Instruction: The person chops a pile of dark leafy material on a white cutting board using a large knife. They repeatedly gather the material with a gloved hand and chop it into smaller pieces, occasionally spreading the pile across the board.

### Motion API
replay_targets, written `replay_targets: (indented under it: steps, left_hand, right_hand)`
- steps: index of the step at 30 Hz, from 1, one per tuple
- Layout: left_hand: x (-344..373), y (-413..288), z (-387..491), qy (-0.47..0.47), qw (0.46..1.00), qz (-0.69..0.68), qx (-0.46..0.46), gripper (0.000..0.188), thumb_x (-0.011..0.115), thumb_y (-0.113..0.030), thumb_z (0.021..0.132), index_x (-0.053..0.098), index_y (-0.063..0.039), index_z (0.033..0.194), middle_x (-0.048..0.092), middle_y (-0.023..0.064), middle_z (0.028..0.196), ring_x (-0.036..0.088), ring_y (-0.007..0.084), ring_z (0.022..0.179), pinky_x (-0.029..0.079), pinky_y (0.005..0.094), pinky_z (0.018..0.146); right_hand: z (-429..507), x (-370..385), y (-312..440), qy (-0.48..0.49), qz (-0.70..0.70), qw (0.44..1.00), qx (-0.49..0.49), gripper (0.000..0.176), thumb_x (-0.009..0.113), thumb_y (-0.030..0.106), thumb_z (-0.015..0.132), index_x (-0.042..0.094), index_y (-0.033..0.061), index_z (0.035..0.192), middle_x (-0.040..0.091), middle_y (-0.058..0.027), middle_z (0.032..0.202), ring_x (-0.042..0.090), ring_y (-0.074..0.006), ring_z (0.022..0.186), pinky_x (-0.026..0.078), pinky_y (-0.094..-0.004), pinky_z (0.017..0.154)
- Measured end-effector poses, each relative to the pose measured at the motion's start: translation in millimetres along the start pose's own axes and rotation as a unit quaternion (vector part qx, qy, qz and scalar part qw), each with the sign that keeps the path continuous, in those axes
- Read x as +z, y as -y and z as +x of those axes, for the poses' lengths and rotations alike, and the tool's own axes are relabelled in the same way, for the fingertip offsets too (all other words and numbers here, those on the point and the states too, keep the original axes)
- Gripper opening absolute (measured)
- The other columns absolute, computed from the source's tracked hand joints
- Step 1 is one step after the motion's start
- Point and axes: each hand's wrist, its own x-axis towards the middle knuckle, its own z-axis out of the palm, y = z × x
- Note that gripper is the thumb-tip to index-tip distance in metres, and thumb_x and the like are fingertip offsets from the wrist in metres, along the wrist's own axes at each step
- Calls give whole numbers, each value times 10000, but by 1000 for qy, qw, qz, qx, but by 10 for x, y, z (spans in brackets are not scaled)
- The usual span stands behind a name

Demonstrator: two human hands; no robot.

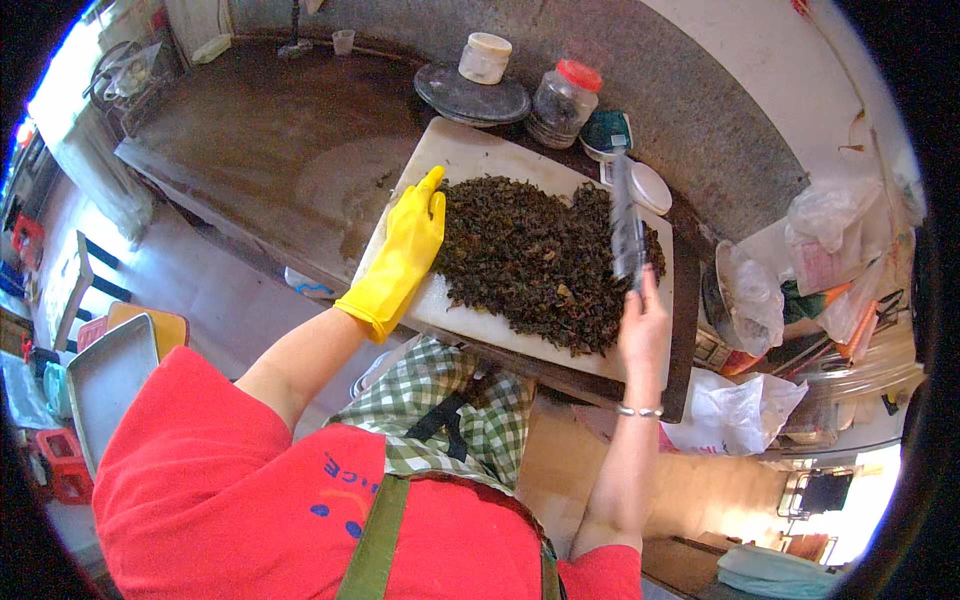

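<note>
A wide heap of dark chopped leaves covers much of a white cutting board. My left hand, in a yellow rubber glove, lies along the heap's left edge with its fingers extended, gripping nothing. Bare and wearing a silver bangle, my right hand grips the handle of a knife. Motion blurs the broad blade, which is over the right part of the heap and points away from me. Whether its edge touches the leaves, I cannot tell.
Behind the board stand a red-lidded jar, a white-lidded tub on a dark round lid, and a green container. A white round lid sits close to the blade. Plastic bags crowd the right; a metal tray is at lower left.
</note>
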Motion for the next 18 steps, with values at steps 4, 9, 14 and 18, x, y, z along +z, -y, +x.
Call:
replay_targets:
  steps: [4,9,14,18]
  left_hand:
    - [-33,-42,-4,21,999,-1,-43,364,551,-149,984,611,-79,1336,673,243,1096,629,427,1012,497,472,912]
    - [-50,-74,5,26,999,-16,-44,362,548,-140,984,612,-75,1334,670,242,1158,627,425,1047,494,458,936]
    - [-32,-45,5,11,999,-23,-35,362,547,-122,982,615,-62,1332,671,240,1177,624,417,1079,490,447,960]
    - [-20,-27,2,11,998,-28,-52,358,540,-115,986,615,-39,1328,675,235,1195,628,395,1114,486,432,988]
  right_hand:
    - [-35,-51,-85,-156,81,983,-47,562,524,94,1034,377,160,1572,655,-63,869,506,-114,615,486,-309,582]
    - [-115,99,-144,21,-36,998,56,539,603,197,990,473,196,1513,696,-256,970,710,-332,817,519,-412,717]
    - [-37,0,-20,-81,63,995,-17,495,550,102,1009,486,129,1499,669,-243,1244,719,-291,950,546,-366,808]
    - [-206,227,260,-15,12,1000,-5,542,565,141,1003,449,186,1531,700,-259,1026,724,-330,848,544,-437,728]
